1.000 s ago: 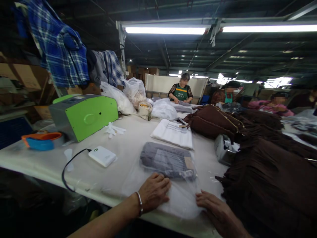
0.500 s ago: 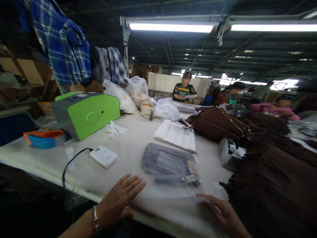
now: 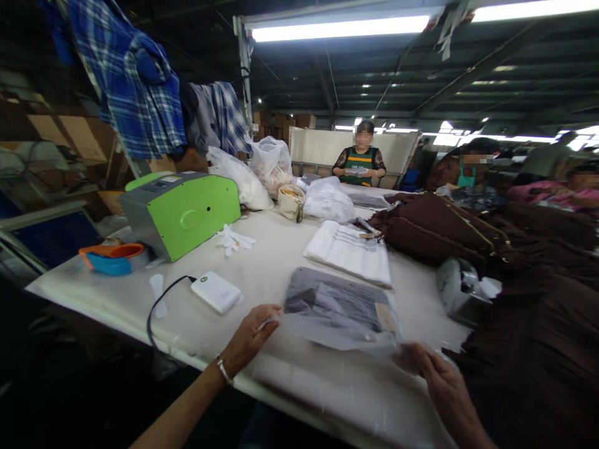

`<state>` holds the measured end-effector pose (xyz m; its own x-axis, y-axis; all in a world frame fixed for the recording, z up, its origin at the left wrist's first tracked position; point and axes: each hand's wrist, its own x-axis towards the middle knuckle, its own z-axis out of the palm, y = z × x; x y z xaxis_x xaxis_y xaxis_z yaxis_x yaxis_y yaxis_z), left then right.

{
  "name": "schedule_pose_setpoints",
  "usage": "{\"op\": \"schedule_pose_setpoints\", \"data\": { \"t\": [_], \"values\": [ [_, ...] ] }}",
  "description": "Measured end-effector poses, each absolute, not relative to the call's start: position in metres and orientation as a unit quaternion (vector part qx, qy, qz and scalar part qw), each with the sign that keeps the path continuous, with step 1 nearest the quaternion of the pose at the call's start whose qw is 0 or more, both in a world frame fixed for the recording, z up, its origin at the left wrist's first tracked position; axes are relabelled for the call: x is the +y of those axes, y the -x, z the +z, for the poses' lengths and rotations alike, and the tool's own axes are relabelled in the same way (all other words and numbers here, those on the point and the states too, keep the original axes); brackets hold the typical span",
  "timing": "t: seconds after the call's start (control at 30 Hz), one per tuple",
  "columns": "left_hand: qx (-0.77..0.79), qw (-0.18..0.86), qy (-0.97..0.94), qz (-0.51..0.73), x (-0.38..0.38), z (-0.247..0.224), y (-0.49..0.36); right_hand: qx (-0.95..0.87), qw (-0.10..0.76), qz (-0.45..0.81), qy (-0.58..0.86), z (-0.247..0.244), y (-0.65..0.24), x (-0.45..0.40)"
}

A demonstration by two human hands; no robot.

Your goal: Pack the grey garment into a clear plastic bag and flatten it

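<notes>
Pale bench (image 3: 269,255) carries a grey pouch (image 3: 300,293) just nearer than the white stack (image 3: 344,252); left hand (image 3: 253,337) and right hand (image 3: 438,369) pinch its plastic bag's (image 3: 322,330) near corners (sensible holds: probably light, soft, slippery).

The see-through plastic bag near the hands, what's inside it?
Inside the see-through plastic bag is a flat dark grey item, with a tan piece near its right end. Its underside is hidden, and cloudy plastic blurs its near edge.

Tube lights (image 3: 340,28) glare overhead while the lower left lies dark.
</notes>
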<state>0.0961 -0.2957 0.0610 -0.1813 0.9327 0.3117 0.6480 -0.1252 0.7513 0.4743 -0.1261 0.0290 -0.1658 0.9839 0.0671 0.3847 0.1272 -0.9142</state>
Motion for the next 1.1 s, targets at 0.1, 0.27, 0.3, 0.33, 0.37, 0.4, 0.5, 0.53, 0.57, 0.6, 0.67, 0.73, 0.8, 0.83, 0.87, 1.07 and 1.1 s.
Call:
{"op": "schedule_pose_setpoints", "data": {
  "t": [0.1,0.27,0.3,0.33,0.37,0.4,0.5,0.53,0.57,0.6,0.67,0.73,0.8,0.83,0.87,1.07,1.1],
  "values": [
    [0.667,0.192,-0.550,0.465,-0.281,0.066,-0.105,-0.649,0.369,0.392,0.537,0.022,-0.476,-0.122],
    [0.718,0.195,-0.463,0.482,-0.266,0.064,-0.099,-0.676,0.324,0.337,0.569,0.017,-0.483,-0.113],
    [0.717,0.192,-0.457,0.490,-0.266,0.065,-0.097,-0.674,0.323,0.335,0.574,0.017,-0.484,-0.112],
    [0.708,0.195,-0.458,0.501,-0.268,0.066,-0.096,-0.673,0.324,0.333,0.575,0.017,-0.484,-0.111],
    [0.694,0.207,-0.465,0.509,-0.270,0.068,-0.097,-0.674,0.325,0.331,0.575,0.018,-0.484,-0.110],
    [0.676,0.228,-0.479,0.511,-0.272,0.069,-0.098,-0.676,0.327,0.328,0.572,0.018,-0.484,-0.110],
    [0.666,0.274,-0.513,0.467,-0.281,0.070,-0.110,-0.684,0.338,0.314,0.564,0.020,-0.483,-0.111],
    [0.682,0.262,-0.511,0.454,-0.283,0.068,-0.115,-0.687,0.344,0.310,0.561,0.020,-0.483,-0.111],
    [0.697,0.241,-0.503,0.451,-0.284,0.067,-0.121,-0.689,0.349,0.307,0.556,0.019,-0.483,-0.111],
    [0.704,0.220,-0.495,0.460,-0.285,0.065,-0.126,-0.691,0.353,0.304,0.553,0.019,-0.484,-0.111],
    [0.694,0.201,-0.479,0.498,-0.284,0.060,-0.134,-0.695,0.348,0.307,0.550,0.019,-0.485,-0.109],
    [0.701,0.192,-0.451,0.518,-0.278,0.057,-0.139,-0.698,0.333,0.304,0.556,0.019,-0.485,-0.108],
    [0.768,0.149,-0.425,0.456,-0.267,0.055,-0.139,-0.707,0.300,0.287,0.572,0.021,-0.480,-0.108],
    [0.807,0.123,-0.418,0.400,-0.260,0.055,-0.138,-0.715,0.283,0.270,0.580,0.022,-0.475,-0.108],
    [0.838,0.101,-0.415,0.339,-0.253,0.054,-0.135,-0.724,0.266,0.250,0.585,0.024,-0.470,-0.110],
    [0.883,0.082,-0.423,0.184,-0.230,0.054,-0.121,-0.757,0.180,0.193,0.597,0.030,-0.453,-0.118],
    [0.883,0.078,-0.427,0.177,-0.233,0.055,-0.120,-0.754,0.173,0.199,0.601,0.030,-0.454,-0.118]
  ]
}}
